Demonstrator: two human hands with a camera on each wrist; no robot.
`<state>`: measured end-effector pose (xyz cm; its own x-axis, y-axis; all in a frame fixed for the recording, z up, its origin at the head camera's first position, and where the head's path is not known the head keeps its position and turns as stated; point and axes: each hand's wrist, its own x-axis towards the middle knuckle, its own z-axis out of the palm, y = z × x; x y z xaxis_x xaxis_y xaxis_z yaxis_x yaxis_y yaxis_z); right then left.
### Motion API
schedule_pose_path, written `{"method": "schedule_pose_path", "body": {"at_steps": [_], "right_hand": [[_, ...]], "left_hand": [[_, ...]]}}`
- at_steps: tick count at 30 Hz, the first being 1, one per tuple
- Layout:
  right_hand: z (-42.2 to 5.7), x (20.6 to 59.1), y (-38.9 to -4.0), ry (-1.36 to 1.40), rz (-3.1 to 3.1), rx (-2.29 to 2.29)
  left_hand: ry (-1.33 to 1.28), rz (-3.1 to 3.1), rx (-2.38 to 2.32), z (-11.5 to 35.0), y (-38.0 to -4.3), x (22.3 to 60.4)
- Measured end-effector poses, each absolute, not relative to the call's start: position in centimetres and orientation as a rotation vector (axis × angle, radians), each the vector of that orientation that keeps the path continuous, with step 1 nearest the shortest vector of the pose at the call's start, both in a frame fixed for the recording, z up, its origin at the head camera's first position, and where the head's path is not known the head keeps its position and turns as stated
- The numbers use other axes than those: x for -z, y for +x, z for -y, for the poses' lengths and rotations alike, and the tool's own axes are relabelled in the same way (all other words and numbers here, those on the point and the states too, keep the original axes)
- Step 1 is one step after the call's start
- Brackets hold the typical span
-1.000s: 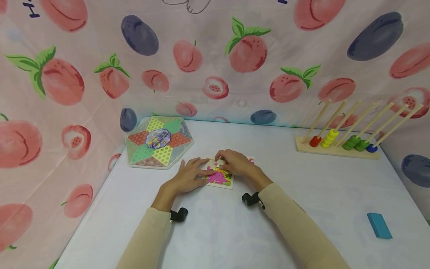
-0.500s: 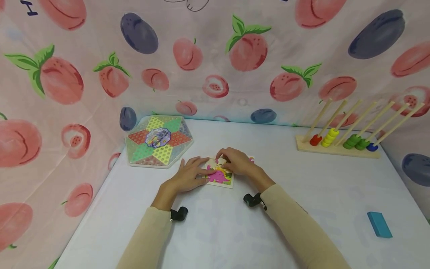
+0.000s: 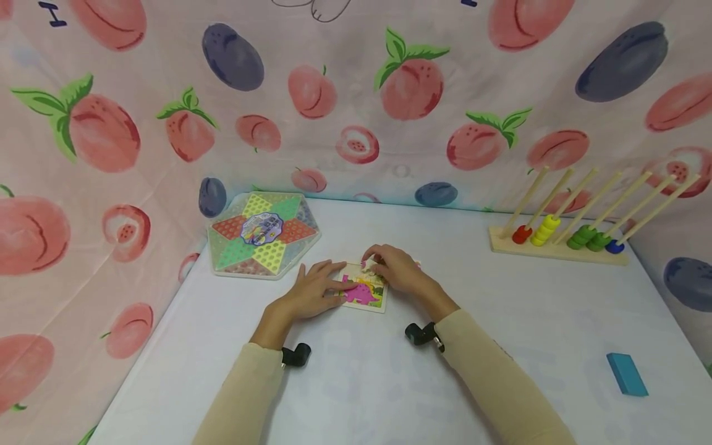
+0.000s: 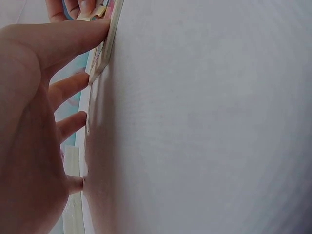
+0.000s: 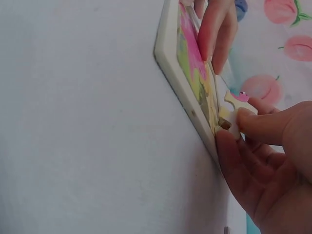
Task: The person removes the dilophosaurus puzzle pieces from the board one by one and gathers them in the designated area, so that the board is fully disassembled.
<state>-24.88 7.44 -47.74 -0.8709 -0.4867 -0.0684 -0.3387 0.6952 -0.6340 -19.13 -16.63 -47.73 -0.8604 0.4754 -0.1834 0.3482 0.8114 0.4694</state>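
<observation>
A small wooden jigsaw puzzle (image 3: pixel 363 294) with a pink dinosaur picture lies in a pale frame on the white table. My left hand (image 3: pixel 313 290) rests over its left edge, fingers spread and mostly straight, the thumb on the pink dinosaur. In the left wrist view the thumb (image 4: pixel 80 39) touches the frame's edge. My right hand (image 3: pixel 399 271) pinches a jigsaw piece (image 5: pixel 241 103) between thumb and fingers. That piece is cream with a pink patch, held tilted just above the puzzle's upper part. Something small and pink (image 3: pixel 418 264) shows behind the right hand, mostly hidden.
A hexagonal Chinese checkers board (image 3: pixel 264 235) lies at the back left. A wooden peg stand (image 3: pixel 559 248) with coloured beads stands at the back right. A blue block (image 3: pixel 627 374) lies at the right front. A fruit-print cloth (image 3: pixel 356 86) hangs behind the table.
My right hand has shifted slightly right, lifting the pinched jigsaw piece away from the puzzle's upper part and exposing more of it. The left hand has stayed in place.
</observation>
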Motion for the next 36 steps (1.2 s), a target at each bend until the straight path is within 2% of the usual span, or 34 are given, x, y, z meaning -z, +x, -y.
{"method": "schedule_pose_path", "body": {"at_steps": [6,13,23,36], "right_hand": [[-8.0,47.7,-25.0,-0.577,-2.532,1.182],[-9.0,45.5,-24.7,-0.476,-2.446,1.375],[-12.4,43.7,-24.9,-0.343,-2.347,1.631],[-16.7,43.0,-24.8,-0.281,-2.480,1.614]], "left_hand": [[0.630,-2.699,-0.613,16.6,-19.1,47.9],[0.630,-2.702,-0.626,16.5,-19.2,47.7],[0.634,-2.700,-0.636,16.4,-18.9,47.4],[0.635,-2.702,-0.621,16.6,-19.3,48.1]]}}
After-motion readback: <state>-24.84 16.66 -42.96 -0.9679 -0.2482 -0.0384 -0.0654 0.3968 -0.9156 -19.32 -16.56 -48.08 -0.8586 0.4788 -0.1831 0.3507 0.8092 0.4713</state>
